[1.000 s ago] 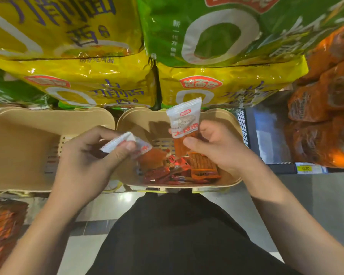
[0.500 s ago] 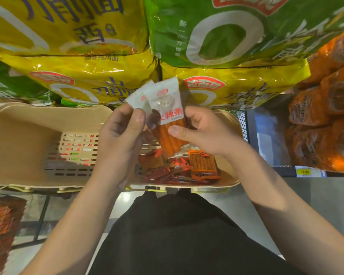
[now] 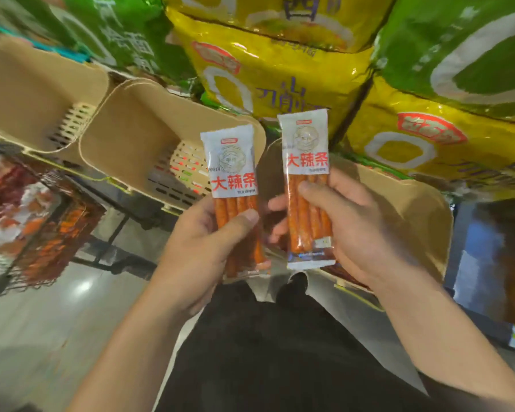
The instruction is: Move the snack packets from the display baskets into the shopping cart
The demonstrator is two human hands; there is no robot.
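Now lifted clear of the baskets (image 3: 125, 135): left hand (image 3: 202, 248) pinching one snack packet (image 3: 235, 185), right hand (image 3: 357, 230) gripping another (image 3: 306, 179), upright, side by side. Right basket mostly hidden; surroundings blurring.

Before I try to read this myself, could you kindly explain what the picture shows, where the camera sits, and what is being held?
There is no machine here: a person works with two bare hands, and the single camera is worn on their head, looking forward and down. The left hand holds one snack packet upright, thumb across its front. The right hand holds a second, matching packet the same way, beside the first and apart from it. Behind the hands stand tan display baskets; above them lie big yellow bags and green bags. At the far left, a wire cart appears, blurred.
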